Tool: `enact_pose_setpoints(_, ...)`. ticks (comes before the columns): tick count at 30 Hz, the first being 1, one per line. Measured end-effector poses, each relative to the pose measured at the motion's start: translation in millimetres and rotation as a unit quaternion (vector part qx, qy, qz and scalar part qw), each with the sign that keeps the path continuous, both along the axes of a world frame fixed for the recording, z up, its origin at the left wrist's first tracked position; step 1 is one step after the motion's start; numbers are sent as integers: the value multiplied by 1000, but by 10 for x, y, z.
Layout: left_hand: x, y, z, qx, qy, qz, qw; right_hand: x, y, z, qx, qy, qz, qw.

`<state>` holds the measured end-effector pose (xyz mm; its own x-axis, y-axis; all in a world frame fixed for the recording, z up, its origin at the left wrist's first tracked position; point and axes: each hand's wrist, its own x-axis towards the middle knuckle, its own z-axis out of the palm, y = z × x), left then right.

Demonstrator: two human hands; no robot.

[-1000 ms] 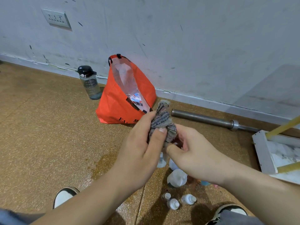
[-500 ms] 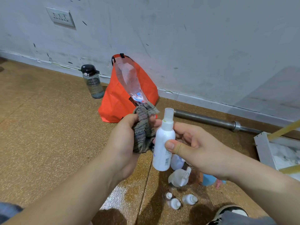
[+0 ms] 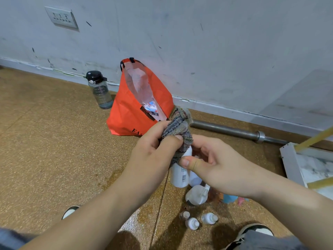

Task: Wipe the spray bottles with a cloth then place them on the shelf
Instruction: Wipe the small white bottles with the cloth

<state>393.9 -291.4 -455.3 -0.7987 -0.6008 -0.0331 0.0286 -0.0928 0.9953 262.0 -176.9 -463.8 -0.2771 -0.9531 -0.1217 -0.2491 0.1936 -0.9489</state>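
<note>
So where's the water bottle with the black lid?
In the head view, the water bottle stands upright on the floor at the upper left, close to the wall and just left of the orange bag.

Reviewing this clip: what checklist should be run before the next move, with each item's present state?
1. Right hand grips the white spray bottle: ok.
2. Left hand holds the cloth over the bottle's top: ok.
3. Bottle wiped all over: cannot tell.
4. Shelf within view on the right: ok.
5. Other bottles off the floor: not ok.
</note>
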Motion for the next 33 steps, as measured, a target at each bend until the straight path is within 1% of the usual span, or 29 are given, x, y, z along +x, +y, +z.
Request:
enact_pose_setpoints(7, -23, -62, -26, 30, -22, -31, 999, 21, 14, 21, 1, -5, 0, 1000)
enact_pose_setpoints(9, 0, -82, -37, 66, -32, -38, 997, 13, 35, 43, 14, 1, 8, 1000)
enact_pose_setpoints(10, -9, -92, -46, 94, -42, -27, 994, 4, 38, 47, 19, 5, 13, 1000)
enact_pose_setpoints(12, -14, -117, -57, 112, -50, -5, 992, -26, 47, 66, 20, 1, 30, 999)
enact_pose_setpoints(13, -20, -132, -57, 134, -44, -2, 990, -40, 52, 79, 17, -7, 40, 999)
enact_pose_setpoints(15, -23, -182, -42, 255, -22, 18, 967, -55, 57, 105, 5, -24, 55, 998)
enact_pose_setpoints(16, -16, -207, -52, 292, -13, 22, 956, -60, 54, 105, -2, -35, 59, 998)
enact_pose_setpoints(17, -18, -222, -59, 307, -11, 25, 951, -59, 48, 111, -6, -42, 61, 997)
enact_pose_setpoints(19, -16, -237, -89, 292, -17, 36, 956, -47, 37, 114, -7, -48, 58, 997)
enact_pose_setpoints(20, -16, -220, -94, 265, -26, 40, 963, -46, 33, 98, -4, -50, 54, 997)
enact_pose_setpoints(24, -12, -115, -36, 116, -24, 10, 993, -76, 48, 73, 2, -54, 39, 998)
enact_pose_setpoints(28, 29, -102, 2, 57, -28, -3, 998, -102, 61, 113, 9, -66, 48, 997)
enact_pose_setpoints(30, 11, -117, 84, 25, -27, 21, 999, -116, 60, 154, 16, -73, 60, 995)
enact_pose_setpoints(33, 1, -251, 159, 25, -50, 118, 991, -147, 57, 174, 38, -62, 56, 996)
